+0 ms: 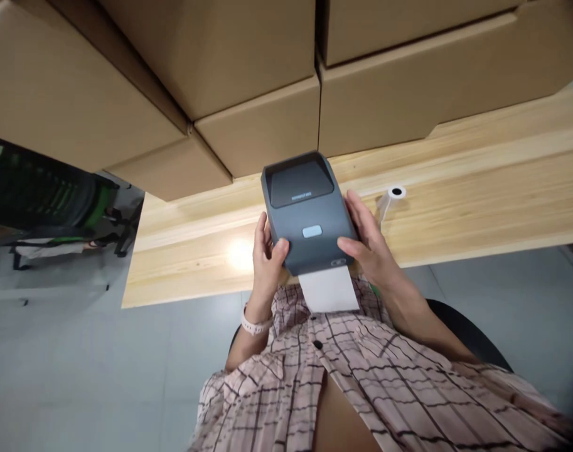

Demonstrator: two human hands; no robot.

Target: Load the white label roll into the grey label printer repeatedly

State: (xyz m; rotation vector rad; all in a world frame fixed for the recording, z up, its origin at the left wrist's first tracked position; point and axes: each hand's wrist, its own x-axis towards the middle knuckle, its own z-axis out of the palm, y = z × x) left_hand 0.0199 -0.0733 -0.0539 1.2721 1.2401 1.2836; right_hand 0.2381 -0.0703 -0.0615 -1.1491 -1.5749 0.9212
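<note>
A dark grey label printer [293, 220] with a pale blue button and a dark window sits between my two hands, at the front of the wooden table. White paper [331, 290] sticks out of its near edge and hangs over my lap. On its left side, my left hand [268, 263] grips the near corner, thumb on top. My right hand [368, 242] holds the right side, its thumb on the top face and the other fingers along the side. Just beyond the right hand, a small white paper roll [393, 193] with a dark core lies on the table.
Large cardboard boxes [262, 132] line the far side of the wooden table [484, 188]. The table's near edge runs close to my body. At the left, a dark chair [46, 194] stands on the grey floor [102, 364].
</note>
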